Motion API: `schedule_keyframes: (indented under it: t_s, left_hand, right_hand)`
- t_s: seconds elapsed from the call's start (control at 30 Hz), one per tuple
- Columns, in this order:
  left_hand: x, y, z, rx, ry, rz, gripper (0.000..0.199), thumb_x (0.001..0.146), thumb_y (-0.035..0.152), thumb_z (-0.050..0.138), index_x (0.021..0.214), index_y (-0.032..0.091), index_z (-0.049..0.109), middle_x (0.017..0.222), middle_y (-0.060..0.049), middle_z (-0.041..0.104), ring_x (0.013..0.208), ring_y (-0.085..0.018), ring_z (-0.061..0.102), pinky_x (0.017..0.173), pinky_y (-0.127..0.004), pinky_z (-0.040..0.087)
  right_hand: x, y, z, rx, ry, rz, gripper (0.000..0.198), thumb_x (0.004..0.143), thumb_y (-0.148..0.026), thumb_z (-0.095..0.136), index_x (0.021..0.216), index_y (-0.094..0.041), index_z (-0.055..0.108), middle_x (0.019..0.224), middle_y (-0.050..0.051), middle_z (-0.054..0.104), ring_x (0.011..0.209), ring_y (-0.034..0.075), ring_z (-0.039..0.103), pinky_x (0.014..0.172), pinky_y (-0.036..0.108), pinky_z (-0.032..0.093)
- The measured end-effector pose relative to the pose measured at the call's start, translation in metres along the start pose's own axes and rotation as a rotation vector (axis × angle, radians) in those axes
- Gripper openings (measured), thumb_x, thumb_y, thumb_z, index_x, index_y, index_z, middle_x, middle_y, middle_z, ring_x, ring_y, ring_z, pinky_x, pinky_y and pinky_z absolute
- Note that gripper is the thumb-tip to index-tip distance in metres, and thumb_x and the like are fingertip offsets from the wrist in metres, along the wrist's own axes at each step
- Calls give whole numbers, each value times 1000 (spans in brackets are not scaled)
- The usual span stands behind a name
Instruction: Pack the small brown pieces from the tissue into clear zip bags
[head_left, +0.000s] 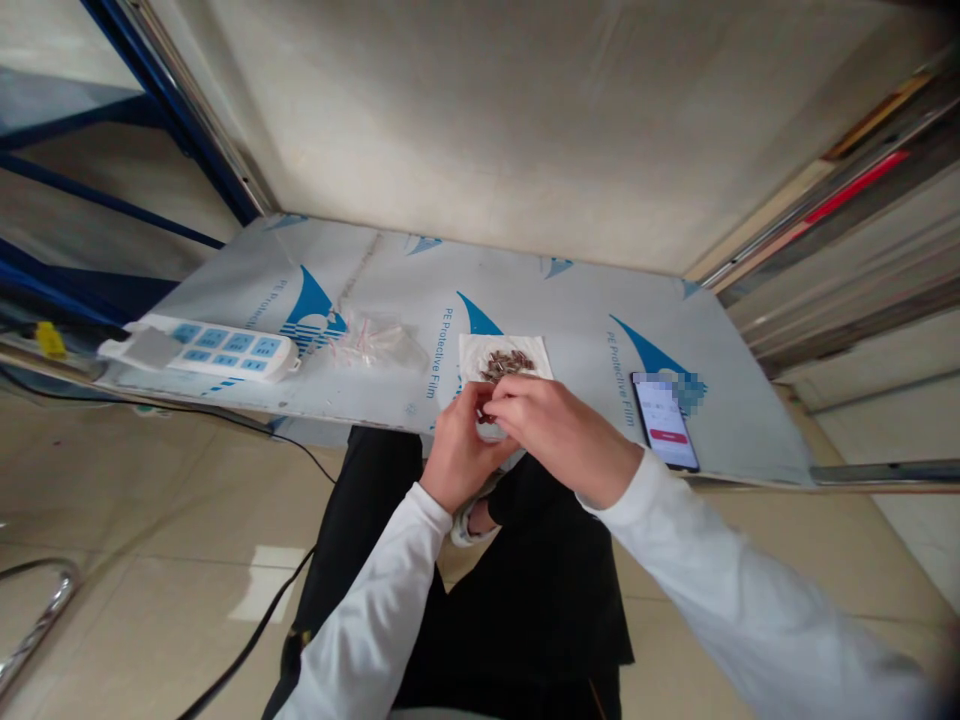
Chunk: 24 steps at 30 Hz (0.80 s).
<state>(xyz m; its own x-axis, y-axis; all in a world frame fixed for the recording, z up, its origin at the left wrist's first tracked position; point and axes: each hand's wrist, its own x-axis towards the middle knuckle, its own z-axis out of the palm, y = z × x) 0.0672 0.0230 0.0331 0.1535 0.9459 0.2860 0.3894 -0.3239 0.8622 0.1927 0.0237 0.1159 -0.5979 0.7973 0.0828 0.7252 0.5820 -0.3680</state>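
Observation:
My left hand [459, 452] and my right hand [551, 425] meet over the near edge of a white paper sheet [472, 350]. The fingers of both are curled and pinched together, thumbs and fingertips touching or almost touching. Something small and reddish-brown shows between the fingertips, too small and too covered to name. Just beyond my fingers, a heap of small, shiny brownish metal-looking pieces [510, 363] lies on the sheet. My right hand hides part of the heap's near side.
A film-covered board [555, 310] forms the work surface. On its left are a white power strip [232, 350] with a plug and clear plastic bags [379, 343]. A phone [667, 425] lies at the right near the front edge. Blue metal framing [172, 110] stands far left.

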Motion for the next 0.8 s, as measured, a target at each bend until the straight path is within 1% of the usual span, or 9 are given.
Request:
schedule_keyframes:
  t_s: [0.1, 0.17, 0.27, 0.4, 0.53, 0.63, 0.73, 0.8]
  left_hand:
    - [-2, 6, -1, 22, -15, -13, 29, 66, 12, 64, 89, 20, 48, 82, -2, 66, 77, -20, 66, 67, -27, 48]
    - [-3, 8, -2, 43, -5, -27, 27, 67, 12, 63, 85, 20, 46, 78, -2, 64, 74, -21, 65, 64, -27, 47]
    - [-4, 10, -5, 44, 11, -53, 27, 67, 13, 64, 85, 21, 45, 77, -2, 64, 72, -21, 65, 63, -27, 46]
    - [-5, 11, -9, -9, 24, -53, 33, 64, 14, 67, 90, 20, 48, 84, -3, 67, 80, -22, 66, 69, -28, 47]
    - [-5, 10, -10, -31, 43, -53, 30, 65, 15, 67, 90, 19, 49, 84, -3, 67, 79, -22, 66, 69, -28, 47]
    - [-4, 8, -9, -41, 60, -28, 30, 66, 14, 65, 90, 19, 50, 82, -2, 67, 77, -21, 65, 66, -27, 47]
    - [-3, 8, -9, -63, 65, -15, 30, 65, 14, 66, 90, 19, 50, 81, -1, 66, 75, -19, 65, 66, -27, 47]
    - [-3, 9, -10, -82, 68, -8, 32, 65, 14, 67, 91, 19, 50, 83, -1, 67, 75, -18, 64, 68, -27, 47]
  right_hand:
    - [6, -14, -5, -225, -134, 2, 22, 73, 3, 59, 85, -12, 71, 88, 12, 67, 88, 26, 64, 78, 37, 52]
    - [10, -18, -7, -278, -171, -4, 20, 74, 3, 59, 82, -11, 70, 86, 12, 68, 85, 26, 64, 76, 38, 53]
    - [13, -17, -7, -212, -168, -34, 23, 73, 5, 57, 79, -13, 69, 85, 10, 69, 83, 23, 65, 74, 35, 53]
    - [14, -8, -4, -114, -146, -55, 26, 72, 7, 55, 77, -16, 69, 85, 8, 70, 80, 20, 66, 71, 31, 51]
    - [14, -8, -4, -78, -114, -73, 20, 78, 0, 57, 76, -16, 68, 86, 7, 69, 81, 19, 66, 72, 30, 50]
    - [16, -11, -7, -13, -125, -47, 14, 82, -5, 60, 76, -16, 68, 86, 7, 69, 82, 18, 65, 72, 29, 49]
    - [18, -11, -11, 38, -142, -24, 12, 82, -6, 61, 78, -13, 70, 87, 8, 70, 83, 18, 65, 74, 29, 49]
    - [18, -8, -13, 63, -131, -31, 14, 83, -6, 60, 81, -14, 72, 88, 8, 72, 83, 18, 66, 76, 29, 48]
